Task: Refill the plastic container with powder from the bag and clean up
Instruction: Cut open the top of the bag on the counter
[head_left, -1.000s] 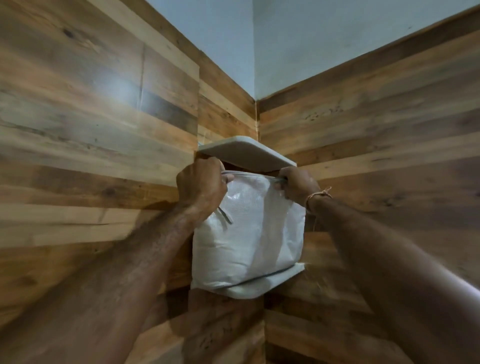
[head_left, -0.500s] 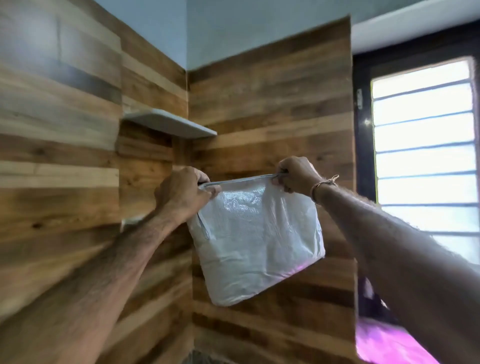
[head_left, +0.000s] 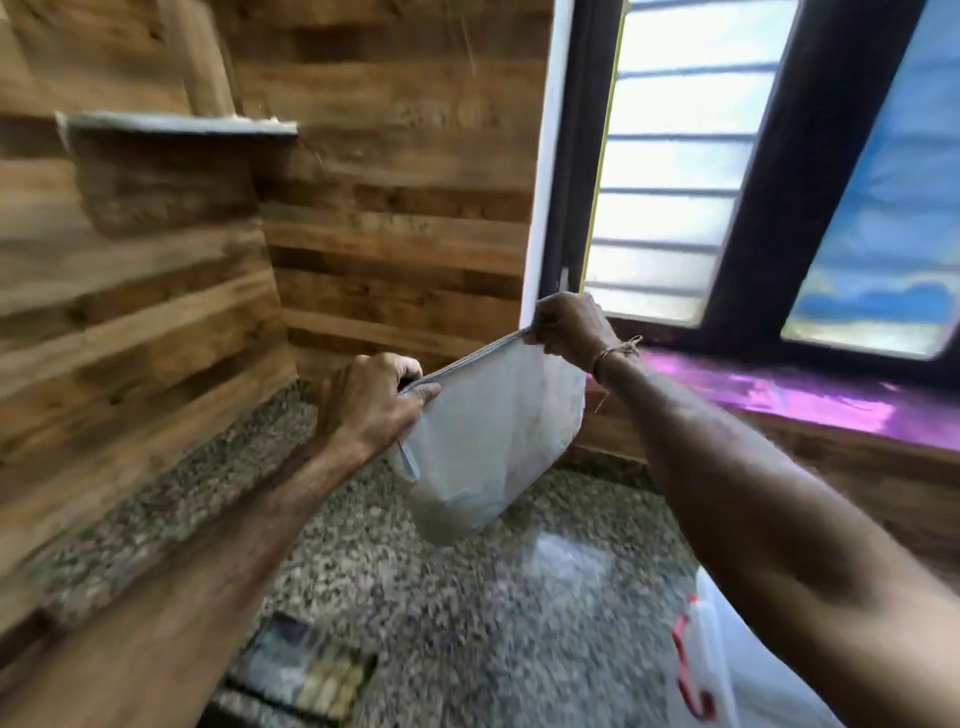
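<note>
A white woven bag hangs in the air above the speckled granite counter. My left hand grips its top left corner and my right hand grips its top right corner, stretching the closed top edge between them. The bag tilts, its right corner higher. A clear plastic container with a red clip shows at the lower right, partly hidden under my right forearm. The frame is blurred by motion.
A grey corner shelf is fixed to the wood-panelled wall at upper left. A window with a dark frame and a pink-lit sill lies to the right. A dark tray with small items sits at the counter's near edge.
The bag has come off the lower corner shelf and moved down and right over the counter, held by both hands. My view has swung right and downward.
</note>
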